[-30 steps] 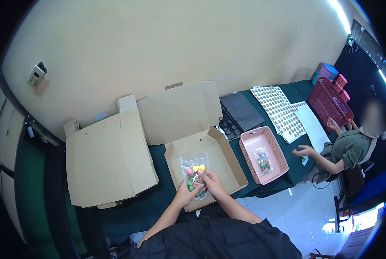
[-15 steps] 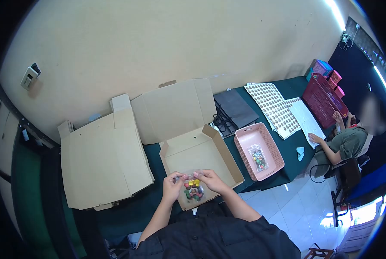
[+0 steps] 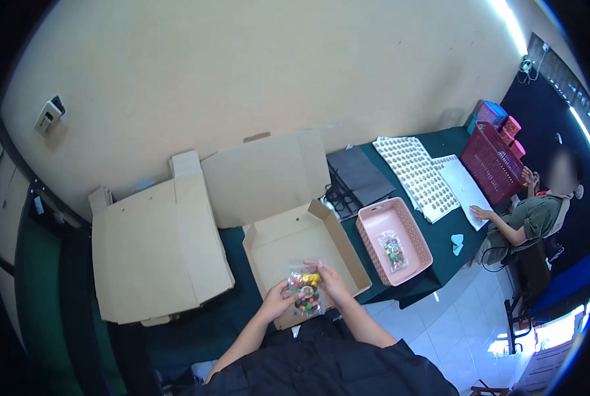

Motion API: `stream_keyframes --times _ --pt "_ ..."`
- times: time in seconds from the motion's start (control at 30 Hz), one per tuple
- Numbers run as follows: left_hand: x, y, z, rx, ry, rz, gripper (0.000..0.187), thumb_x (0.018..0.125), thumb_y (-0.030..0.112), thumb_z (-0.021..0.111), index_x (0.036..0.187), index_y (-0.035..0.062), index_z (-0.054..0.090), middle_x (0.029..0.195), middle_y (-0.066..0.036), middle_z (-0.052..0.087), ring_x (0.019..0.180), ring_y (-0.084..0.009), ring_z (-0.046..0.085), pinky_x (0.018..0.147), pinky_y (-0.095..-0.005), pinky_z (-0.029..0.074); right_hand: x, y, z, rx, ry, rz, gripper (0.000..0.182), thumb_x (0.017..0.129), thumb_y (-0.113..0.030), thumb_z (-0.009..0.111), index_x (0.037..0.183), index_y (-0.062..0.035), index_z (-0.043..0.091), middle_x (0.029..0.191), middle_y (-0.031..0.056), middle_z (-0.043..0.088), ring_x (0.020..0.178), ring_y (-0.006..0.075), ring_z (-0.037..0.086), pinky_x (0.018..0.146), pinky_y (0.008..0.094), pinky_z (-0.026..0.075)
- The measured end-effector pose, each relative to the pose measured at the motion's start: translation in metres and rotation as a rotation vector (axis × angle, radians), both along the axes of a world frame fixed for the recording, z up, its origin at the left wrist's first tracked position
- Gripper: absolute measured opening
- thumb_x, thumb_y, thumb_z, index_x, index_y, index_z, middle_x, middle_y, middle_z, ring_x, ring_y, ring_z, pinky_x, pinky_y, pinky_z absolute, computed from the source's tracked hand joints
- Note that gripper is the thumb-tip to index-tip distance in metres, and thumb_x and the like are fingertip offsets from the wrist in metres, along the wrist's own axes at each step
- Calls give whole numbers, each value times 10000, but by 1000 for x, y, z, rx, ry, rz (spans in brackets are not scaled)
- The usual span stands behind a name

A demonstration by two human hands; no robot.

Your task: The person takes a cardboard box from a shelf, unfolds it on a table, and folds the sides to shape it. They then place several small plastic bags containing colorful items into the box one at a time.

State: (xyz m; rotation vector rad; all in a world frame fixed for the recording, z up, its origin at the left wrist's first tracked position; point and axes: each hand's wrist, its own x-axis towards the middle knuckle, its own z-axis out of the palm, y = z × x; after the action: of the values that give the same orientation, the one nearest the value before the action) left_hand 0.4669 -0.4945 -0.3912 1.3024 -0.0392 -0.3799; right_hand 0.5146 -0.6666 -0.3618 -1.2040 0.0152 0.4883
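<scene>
A clear plastic bag of colourful round pieces (image 3: 309,297) is held over the near part of an open cardboard box (image 3: 295,241). My left hand (image 3: 278,300) grips the bag's left side, with its fingers closed on the plastic. At the upper right edge of the bag, my right hand (image 3: 331,282) has its fingers closed on it too. To the right of the box, a similar filled bag (image 3: 394,251) lies inside a pink basket (image 3: 419,265).
Flattened cardboard boxes (image 3: 153,247) lie on the left. Behind the basket are black paper bags (image 3: 361,175) and printed sheets (image 3: 417,175). A co-worker (image 3: 529,218) is at the right beside a maroon basket (image 3: 489,165); a light blue item (image 3: 457,244) lies nearby.
My left hand has moved down along the bag's side and my right hand has shifted right. The bag sits slightly further right. The co-worker's hand at the maroon basket has shifted.
</scene>
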Motion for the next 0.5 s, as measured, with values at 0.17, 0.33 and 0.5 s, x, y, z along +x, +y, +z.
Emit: stream_keyframes --times 0.17,0.33,0.5 --pt "-6 2 -7 45 232 235 409 785 136 644 1130 9 466 1047 -118 559 926 -167 571 715 -273 491 -19 7 -54 -291 -125 77 391 879 -192 498 1231 -40 419 991 91 557 851 143 547 736 266 460" --pt "-8 8 -14 -62 478 368 369 833 132 574 1157 27 433 1029 -95 555 871 -154 581 649 -259 496 -11 3 -70 -610 -21 182 407 846 -246 550 1166 -10 464 939 116 579 839 165 556 721 277 466" --pt "-19 32 -5 198 97 559 206 847 82 503 1049 43 517 980 -54 550 768 -140 540 668 -259 453 18 -17 -118 -586 -69 -144 370 823 -163 506 1129 40 459 918 155 587 790 197 578 706 305 470"
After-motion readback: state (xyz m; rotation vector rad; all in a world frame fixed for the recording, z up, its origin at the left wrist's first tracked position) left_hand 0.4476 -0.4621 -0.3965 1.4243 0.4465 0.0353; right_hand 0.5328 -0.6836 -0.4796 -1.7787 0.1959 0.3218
